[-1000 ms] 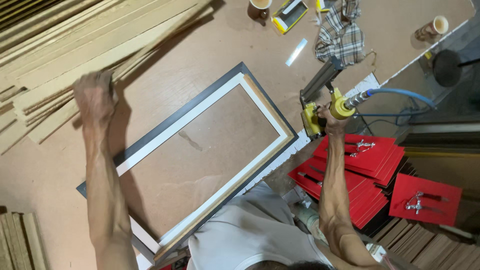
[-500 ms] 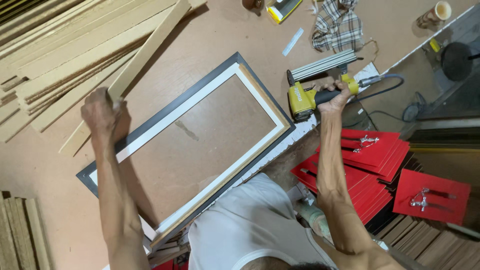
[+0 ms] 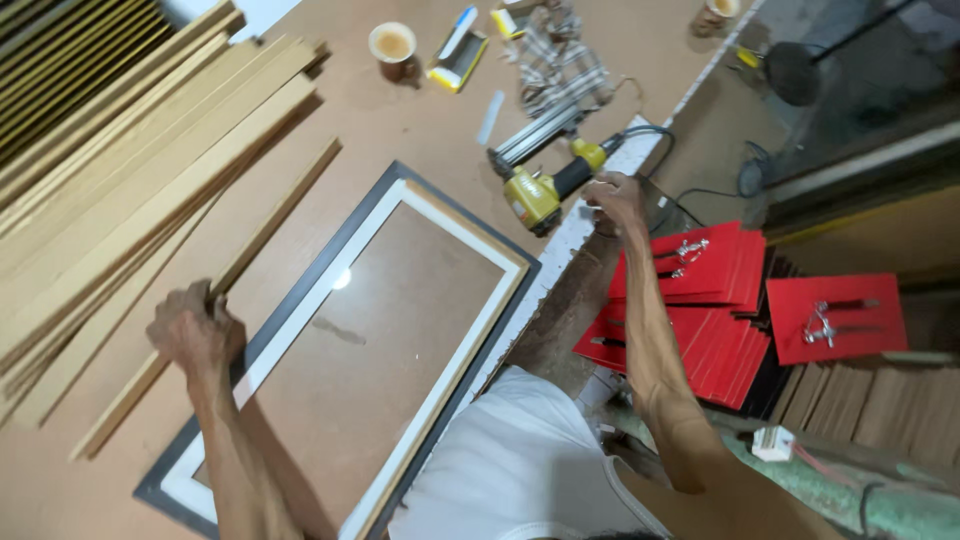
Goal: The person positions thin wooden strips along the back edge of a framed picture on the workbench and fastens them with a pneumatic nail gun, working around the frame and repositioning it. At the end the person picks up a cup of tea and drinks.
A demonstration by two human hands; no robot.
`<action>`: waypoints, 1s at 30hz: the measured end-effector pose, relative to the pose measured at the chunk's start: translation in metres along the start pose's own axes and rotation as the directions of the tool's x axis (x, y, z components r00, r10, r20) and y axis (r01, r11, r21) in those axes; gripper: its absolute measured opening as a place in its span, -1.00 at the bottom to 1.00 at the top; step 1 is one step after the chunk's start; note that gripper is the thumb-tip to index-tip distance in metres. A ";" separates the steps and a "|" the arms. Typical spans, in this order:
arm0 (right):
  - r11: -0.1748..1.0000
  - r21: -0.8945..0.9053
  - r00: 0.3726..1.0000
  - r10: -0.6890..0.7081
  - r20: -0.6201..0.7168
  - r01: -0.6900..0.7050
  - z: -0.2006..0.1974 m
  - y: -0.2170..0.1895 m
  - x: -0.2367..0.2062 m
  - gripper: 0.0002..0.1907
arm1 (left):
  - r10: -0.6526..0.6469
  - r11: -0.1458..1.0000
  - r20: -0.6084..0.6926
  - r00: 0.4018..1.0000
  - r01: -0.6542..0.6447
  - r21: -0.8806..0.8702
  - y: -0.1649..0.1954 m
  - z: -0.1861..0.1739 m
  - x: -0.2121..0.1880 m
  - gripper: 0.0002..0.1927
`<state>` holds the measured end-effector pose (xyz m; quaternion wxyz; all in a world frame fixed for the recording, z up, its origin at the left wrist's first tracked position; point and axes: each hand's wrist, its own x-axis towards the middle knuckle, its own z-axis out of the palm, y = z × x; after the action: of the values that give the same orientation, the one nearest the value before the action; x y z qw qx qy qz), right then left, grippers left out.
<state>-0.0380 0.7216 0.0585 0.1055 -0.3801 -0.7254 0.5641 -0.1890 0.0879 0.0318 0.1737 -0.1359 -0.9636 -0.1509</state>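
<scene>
Hands point(image 3: 195, 328) two, frame point(image 3: 345, 345) one

Matt bare-wood strip point(image 3: 215, 300), glossy yellow nail gun point(image 3: 545, 190) (metal magazine), matt black frame point(image 3: 350, 350)

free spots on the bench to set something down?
Bare board between the cup, the wooden strips and the picture frame corner. Another patch at the bottom left, below the loose strip held by the left hand. Crowded near the nail gun and right hand.
</scene>
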 end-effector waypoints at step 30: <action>0.814 -0.443 0.619 0.576 0.533 -0.375 -0.066 0.077 -0.193 -0.28 | 0.123 0.957 -0.153 0.981 -0.076 0.279 0.001 0.029 0.007 -0.80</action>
<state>0.1673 0.6468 0.0649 -0.3627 -0.3530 -0.6608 0.5543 -0.2039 0.0998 0.0087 0.2790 -0.1459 -0.9490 -0.0192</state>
